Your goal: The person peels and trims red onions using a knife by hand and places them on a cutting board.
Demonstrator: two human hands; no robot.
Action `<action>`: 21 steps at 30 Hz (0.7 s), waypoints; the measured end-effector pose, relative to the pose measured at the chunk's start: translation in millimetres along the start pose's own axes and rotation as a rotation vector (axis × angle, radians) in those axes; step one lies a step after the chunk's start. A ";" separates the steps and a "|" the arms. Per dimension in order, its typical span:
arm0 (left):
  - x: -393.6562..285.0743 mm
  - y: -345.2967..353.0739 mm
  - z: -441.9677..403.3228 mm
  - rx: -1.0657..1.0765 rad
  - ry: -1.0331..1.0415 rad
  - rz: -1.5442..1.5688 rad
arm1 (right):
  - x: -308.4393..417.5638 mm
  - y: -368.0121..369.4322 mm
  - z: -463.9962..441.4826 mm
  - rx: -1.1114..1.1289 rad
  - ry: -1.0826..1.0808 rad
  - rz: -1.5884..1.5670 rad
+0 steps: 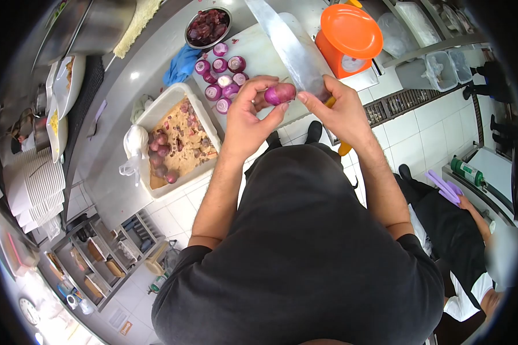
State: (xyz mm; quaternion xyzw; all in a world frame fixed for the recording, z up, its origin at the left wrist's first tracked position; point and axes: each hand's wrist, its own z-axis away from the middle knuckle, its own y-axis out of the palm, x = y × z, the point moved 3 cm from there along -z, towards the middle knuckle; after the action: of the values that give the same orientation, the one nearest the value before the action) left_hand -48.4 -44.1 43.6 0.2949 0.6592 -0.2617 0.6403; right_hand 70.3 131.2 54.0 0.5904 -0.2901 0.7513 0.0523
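Observation:
A red onion (280, 94) is held in the fingers of my left hand (250, 118), just above the near edge of the white cutting board (265, 52). My right hand (342, 112) grips a large wide-bladed knife (288, 49), its blade slanting up and left over the board. The right thumb reaches close to the onion; whether it touches, I cannot tell. Several peeled red onions (212, 92) with trimmed ends lie on the board's left side. Left of the board, a white tub (181, 92) holds whole red onions (160, 150) and loose skins.
A metal bowl (208, 27) of dark red peelings and a blue cloth (182, 64) are beside the board. At its right stands an orange scale (351, 37). Stacked white plates (31, 187) stand far left. Another person (452, 230) is at the right.

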 end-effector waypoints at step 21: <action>-23.3 1.0 10.3 0.003 -0.298 0.645 | 45.9 -2.2 21.5 0.131 -0.248 -0.140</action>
State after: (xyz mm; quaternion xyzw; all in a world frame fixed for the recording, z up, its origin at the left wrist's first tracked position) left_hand -40.4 -52.0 66.4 0.4473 0.4311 -0.0873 0.7788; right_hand 75.9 110.2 99.8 0.6996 -0.2028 0.6845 0.0299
